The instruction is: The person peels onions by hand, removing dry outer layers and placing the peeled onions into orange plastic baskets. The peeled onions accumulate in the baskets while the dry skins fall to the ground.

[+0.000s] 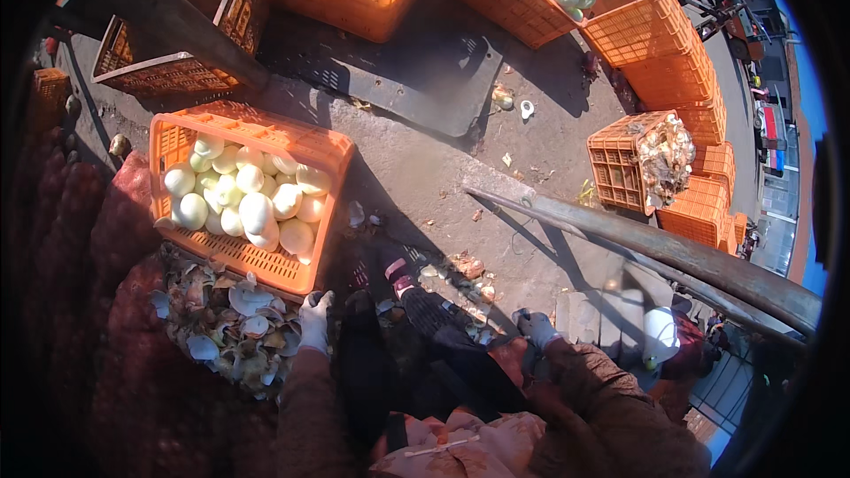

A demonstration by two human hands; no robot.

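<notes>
An orange plastic crate (247,271) of peeled onions (256,212) stands before me to the left. My left hand (316,320), in a pale glove with dark fingertips, is at the crate's near right corner, its fingers curled. Whether it grips the rim cannot be made out. Beside that hand lies a heap of onion skins and trimmings (246,318), piled against the near side of the crate. My right hand (535,328), gloved the same way, is apart from the crate, over to the right past my legs. Its fingers are bent, and anything inside them is hidden.
Red mesh sacks (133,202) crowd the left. Further orange crates of onions (345,3) line the far side, beside stacked crates (654,46). A trimmings-filled crate (617,162) stands right. A metal pole (664,242) crosses the right side; another dark post (179,26) crosses upper left.
</notes>
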